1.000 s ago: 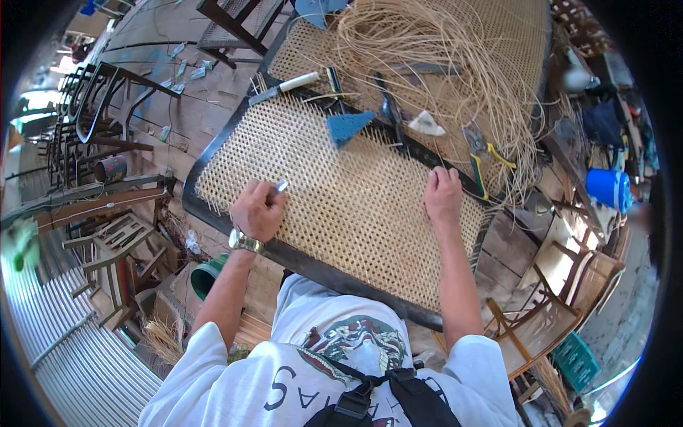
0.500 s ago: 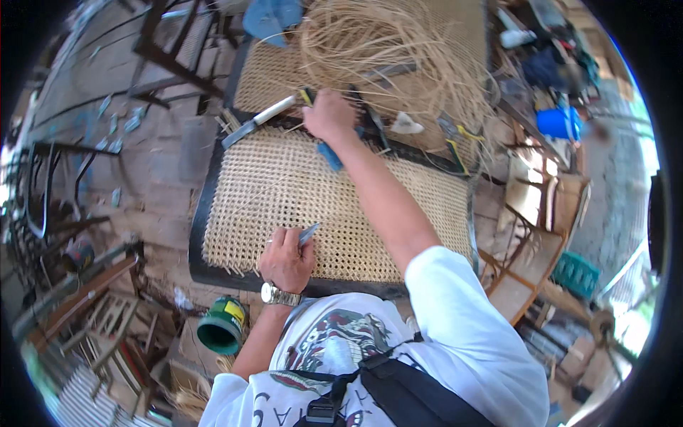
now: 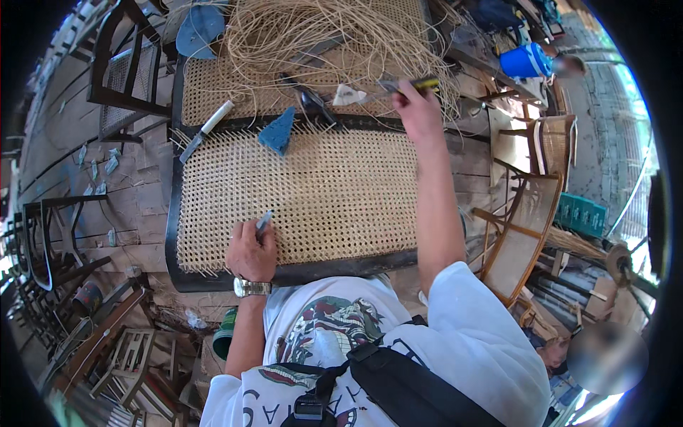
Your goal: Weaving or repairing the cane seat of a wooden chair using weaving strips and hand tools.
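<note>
A woven cane panel (image 3: 306, 192) in a dark frame (image 3: 173, 220) lies before me. My left hand (image 3: 252, 250) rests at its near edge, closed on a small grey blade-like piece (image 3: 264, 220). Reaching to the far right, my right hand (image 3: 420, 117) is closed on a tool with a yellow-and-black handle (image 3: 428, 85); its exact kind is partly hidden by my fingers. Along the panel's far edge are a white-handled chisel-like tool (image 3: 208, 129), a blue wedge-shaped piece (image 3: 277, 133), a dark tool (image 3: 313, 104) and a white lump (image 3: 347, 95).
Loose cane strands (image 3: 313, 39) heap beyond the panel, beside a blue rounded piece (image 3: 201, 32). Dark chair frames (image 3: 131, 78) stand left, a cane-seated chair (image 3: 530, 228) right. A blue bucket (image 3: 525, 61) is at far right, a green container (image 3: 226, 331) near my left forearm.
My right hand has moved right from the middle of the far edge, uncovering the blue wedge, and now holds the yellow-and-black tool. The view has shifted; my left hand keeps its grip.
</note>
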A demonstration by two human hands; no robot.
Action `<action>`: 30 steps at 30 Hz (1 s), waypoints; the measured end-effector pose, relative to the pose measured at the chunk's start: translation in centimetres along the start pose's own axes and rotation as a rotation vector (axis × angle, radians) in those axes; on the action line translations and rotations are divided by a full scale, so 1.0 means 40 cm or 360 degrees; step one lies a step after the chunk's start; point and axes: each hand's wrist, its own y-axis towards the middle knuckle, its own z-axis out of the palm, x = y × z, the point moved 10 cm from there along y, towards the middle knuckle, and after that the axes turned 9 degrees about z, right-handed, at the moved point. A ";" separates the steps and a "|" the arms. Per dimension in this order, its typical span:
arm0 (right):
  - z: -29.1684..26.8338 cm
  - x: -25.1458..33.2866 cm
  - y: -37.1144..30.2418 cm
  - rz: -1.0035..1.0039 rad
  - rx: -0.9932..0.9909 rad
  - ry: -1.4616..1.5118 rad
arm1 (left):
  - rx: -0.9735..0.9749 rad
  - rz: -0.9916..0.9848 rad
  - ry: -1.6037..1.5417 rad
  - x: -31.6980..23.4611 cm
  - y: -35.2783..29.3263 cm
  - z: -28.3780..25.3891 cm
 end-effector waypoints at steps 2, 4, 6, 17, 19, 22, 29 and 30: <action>-0.178 -0.055 0.015 0.0050 0.0033 0.0157 | 0.0129 -0.0004 0.0088 -0.012 0.008 0.020; -0.317 -0.141 -0.020 0.0304 -0.0204 0.0082 | 0.0101 0.0002 0.0025 -0.054 0.029 0.045; -0.349 -0.171 -0.042 0.0318 -0.0243 0.0129 | 0.0284 0.0298 -0.0173 -0.187 0.057 0.112; -0.338 -0.240 0.005 0.0405 -0.0093 0.0155 | 0.0442 0.0290 -0.0365 -0.476 0.025 0.288; -0.338 -0.243 0.004 0.0418 -0.0085 0.0156 | 0.0259 0.0192 -0.0261 -0.386 -0.002 0.243; -0.347 -0.239 0.006 0.0386 -0.0073 0.0199 | 0.0020 -0.0044 0.0051 -0.207 -0.040 0.141; -0.326 -0.222 0.008 0.0271 -0.0121 0.0000 | -0.0324 -0.0045 0.0559 0.012 -0.064 -0.051; -0.326 -0.213 0.008 0.0227 -0.0161 0.0011 | -0.0308 -0.0123 0.0596 0.033 -0.070 -0.051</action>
